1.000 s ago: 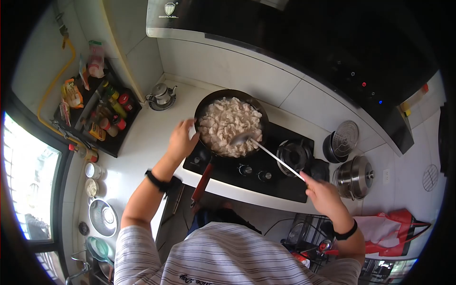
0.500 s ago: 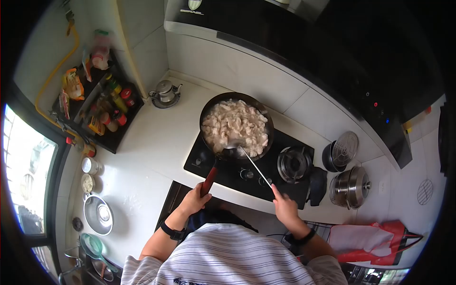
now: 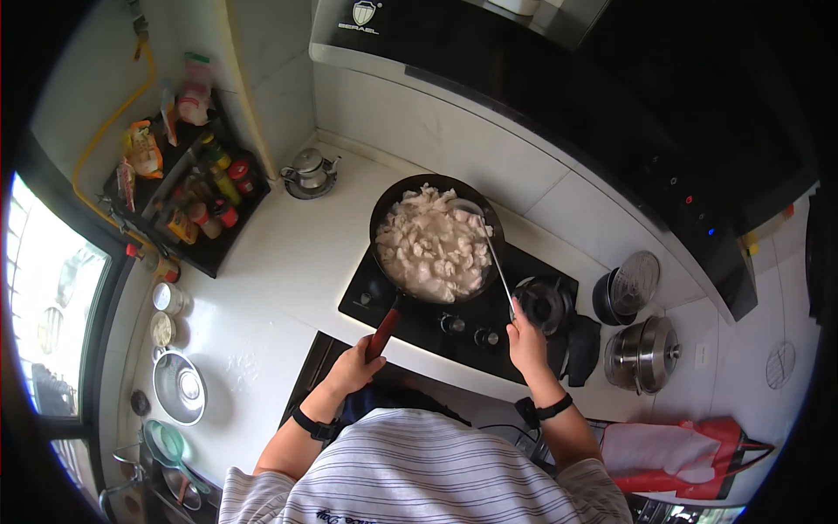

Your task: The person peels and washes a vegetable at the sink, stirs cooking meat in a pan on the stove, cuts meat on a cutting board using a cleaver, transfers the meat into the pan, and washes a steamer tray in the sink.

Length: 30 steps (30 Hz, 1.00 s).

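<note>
A dark pan (image 3: 381, 197) full of pale meat pieces (image 3: 430, 244) sits over the left burner of the black gas stove (image 3: 419, 316). My left hand (image 3: 353, 367) is wrapped round the pan's red-brown handle (image 3: 384, 334). In my right hand (image 3: 525, 339) is the thin metal shaft of a ladle (image 3: 497, 260), whose bowl lies in the meat near the pan's upper right rim.
Range hood (image 3: 524, 113) overhead. A small metal teapot (image 3: 309, 166) stands behind left, a spice rack (image 3: 209, 244) farther left. To the right are the second burner (image 3: 543, 306), a dark pot (image 3: 604, 299) and a steel pot (image 3: 642, 354). A colander (image 3: 179, 387) is at the left.
My left hand has come down from beside the pan and taken hold of its handle. The ladle has shifted from the pan's lower part to its upper right. The view has moved slightly.
</note>
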Each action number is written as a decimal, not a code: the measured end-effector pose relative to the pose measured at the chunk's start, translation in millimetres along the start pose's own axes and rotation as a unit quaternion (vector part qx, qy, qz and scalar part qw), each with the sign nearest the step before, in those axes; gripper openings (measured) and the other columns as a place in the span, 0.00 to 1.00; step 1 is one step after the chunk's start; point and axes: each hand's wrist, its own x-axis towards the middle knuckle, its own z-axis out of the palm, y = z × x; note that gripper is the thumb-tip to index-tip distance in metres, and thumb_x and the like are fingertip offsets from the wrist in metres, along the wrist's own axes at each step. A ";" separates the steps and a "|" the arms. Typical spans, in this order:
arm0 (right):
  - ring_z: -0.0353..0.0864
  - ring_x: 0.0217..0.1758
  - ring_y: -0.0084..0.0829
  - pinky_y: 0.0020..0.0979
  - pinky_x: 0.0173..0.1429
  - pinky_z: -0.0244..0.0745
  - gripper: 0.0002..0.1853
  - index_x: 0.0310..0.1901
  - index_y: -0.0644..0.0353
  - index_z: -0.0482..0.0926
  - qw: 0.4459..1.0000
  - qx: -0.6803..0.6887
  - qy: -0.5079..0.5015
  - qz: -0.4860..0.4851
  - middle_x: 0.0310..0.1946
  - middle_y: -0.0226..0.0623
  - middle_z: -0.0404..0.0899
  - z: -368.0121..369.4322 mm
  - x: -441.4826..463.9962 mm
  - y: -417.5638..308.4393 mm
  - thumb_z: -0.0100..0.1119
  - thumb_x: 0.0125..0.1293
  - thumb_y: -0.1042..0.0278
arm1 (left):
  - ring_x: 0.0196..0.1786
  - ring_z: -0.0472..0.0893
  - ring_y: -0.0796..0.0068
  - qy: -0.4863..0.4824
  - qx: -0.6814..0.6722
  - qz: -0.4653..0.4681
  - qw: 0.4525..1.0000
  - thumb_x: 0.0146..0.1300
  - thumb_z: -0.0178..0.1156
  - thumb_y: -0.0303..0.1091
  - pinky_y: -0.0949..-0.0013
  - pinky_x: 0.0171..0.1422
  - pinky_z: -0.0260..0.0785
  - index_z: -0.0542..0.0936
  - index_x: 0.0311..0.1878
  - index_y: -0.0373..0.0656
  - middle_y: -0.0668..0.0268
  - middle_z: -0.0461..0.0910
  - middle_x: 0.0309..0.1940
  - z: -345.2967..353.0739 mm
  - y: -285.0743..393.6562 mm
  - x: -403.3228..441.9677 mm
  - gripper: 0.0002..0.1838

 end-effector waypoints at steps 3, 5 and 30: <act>0.80 0.41 0.49 0.43 0.45 0.74 0.30 0.69 0.47 0.62 0.999 0.037 -0.006 0.018 0.37 0.47 0.81 20.4 21.7 13.3 0.55 0.65 0.68 | 0.35 0.83 0.62 0.068 0.014 0.052 0.996 0.64 0.59 0.44 0.63 0.43 0.74 0.67 0.63 0.38 0.53 0.82 0.37 8.2 -23.0 0.0 0.28; 0.80 0.41 0.50 0.43 0.45 0.74 0.30 0.69 0.47 0.63 0.996 0.081 -0.016 0.023 0.35 0.49 0.81 36.6 30.3 18.2 0.55 0.65 0.68 | 0.39 0.83 0.61 0.139 0.017 0.088 0.986 0.64 0.59 0.44 0.63 0.45 0.74 0.69 0.62 0.39 0.53 0.82 0.38 10.1 -36.8 -8.9 0.27; 0.63 0.16 0.18 0.20 0.16 0.62 0.14 0.57 0.57 0.70 0.741 0.573 -0.350 -0.007 0.24 0.29 0.67 219.6 -137.5 -250.0 0.44 0.74 0.65 | 0.57 0.75 0.56 0.781 -0.165 -0.253 0.546 0.56 0.61 0.40 0.59 0.60 0.68 0.69 0.61 0.37 0.53 0.75 0.56 -58.9 -418.2 -363.9 0.30</act>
